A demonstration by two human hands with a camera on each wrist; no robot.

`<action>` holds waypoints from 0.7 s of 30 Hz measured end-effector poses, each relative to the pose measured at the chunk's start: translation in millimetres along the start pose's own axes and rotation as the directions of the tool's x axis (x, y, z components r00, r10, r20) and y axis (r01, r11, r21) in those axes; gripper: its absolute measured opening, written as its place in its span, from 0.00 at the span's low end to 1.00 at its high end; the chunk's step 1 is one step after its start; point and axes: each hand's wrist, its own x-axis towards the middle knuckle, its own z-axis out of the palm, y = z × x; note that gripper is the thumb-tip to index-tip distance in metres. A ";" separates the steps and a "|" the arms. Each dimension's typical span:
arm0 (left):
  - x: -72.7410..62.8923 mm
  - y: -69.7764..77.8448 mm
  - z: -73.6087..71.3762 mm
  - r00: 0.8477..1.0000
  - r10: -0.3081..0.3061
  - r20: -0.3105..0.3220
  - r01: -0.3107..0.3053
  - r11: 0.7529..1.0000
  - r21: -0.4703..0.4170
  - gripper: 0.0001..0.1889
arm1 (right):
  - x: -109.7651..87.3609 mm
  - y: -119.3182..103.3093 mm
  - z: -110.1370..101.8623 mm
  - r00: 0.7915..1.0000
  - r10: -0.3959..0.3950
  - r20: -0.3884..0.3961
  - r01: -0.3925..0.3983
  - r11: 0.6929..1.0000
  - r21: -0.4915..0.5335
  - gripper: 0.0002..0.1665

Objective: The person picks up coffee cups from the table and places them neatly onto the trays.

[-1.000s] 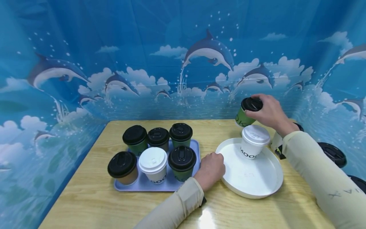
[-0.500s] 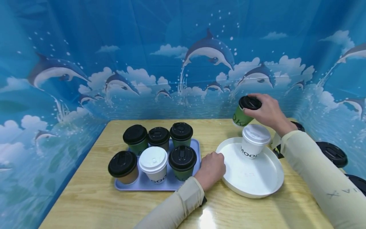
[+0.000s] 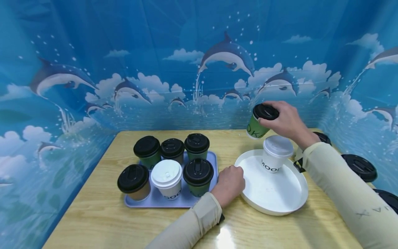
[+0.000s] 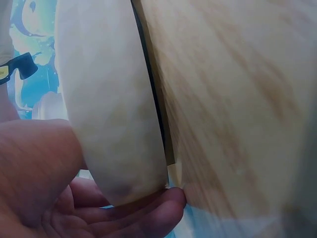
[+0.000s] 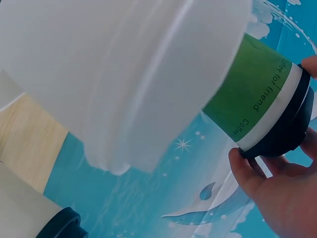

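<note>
My right hand (image 3: 287,121) grips a green paper coffee cup (image 3: 256,128) by its black lid, raised behind the round white tray (image 3: 264,199). Its fingers and thumb curl round the lid edge in the right wrist view, where the green cup (image 5: 255,89) lies sideways across the picture. On the tray's far part stands a white cup (image 3: 272,162) with a white lid, just in front of the green one. My left hand (image 3: 230,183) holds the tray's left rim. In the left wrist view, thumb and fingers close round the tray wall (image 4: 111,99).
To the left, a lilac rectangular tray (image 3: 155,204) carries several lidded cups, one of them a white cup (image 3: 167,178). More black-lidded cups (image 3: 359,167) stand at the right, partly behind the right sleeve. A dolphin-print curtain (image 3: 199,114) closes off the table's back edge.
My right hand has moved a little to the left with the green cup. The left hand and the round tray have stayed in place.
</note>
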 end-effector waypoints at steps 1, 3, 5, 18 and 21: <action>0.2 0.0 0.1 1.000 -0.001 0.003 0.001 1.000 -0.001 0.09 | 0.0 -0.8 0.2 1.000 -0.004 0.004 0.004 1.000 0.000 0.43; 0.3 -0.2 0.2 1.000 -0.001 0.009 0.001 1.000 -0.001 0.09 | -0.4 -2.5 0.7 1.000 -0.008 0.013 0.008 1.000 -0.003 0.43; 0.2 -0.4 0.4 1.000 0.000 0.009 0.000 1.000 0.001 0.09 | -0.9 -3.8 1.0 1.000 -0.010 0.022 0.010 1.000 -0.006 0.42; -0.2 -0.1 0.6 1.000 0.008 -0.011 -0.008 1.000 0.019 0.09 | -5.5 -15.7 3.5 0.995 -0.071 0.071 0.071 0.997 0.006 0.42; -1.0 -0.3 0.7 1.000 0.012 -0.019 -0.012 1.000 0.023 0.09 | -6.3 -18.7 4.5 0.993 -0.082 0.090 0.083 0.997 -0.003 0.42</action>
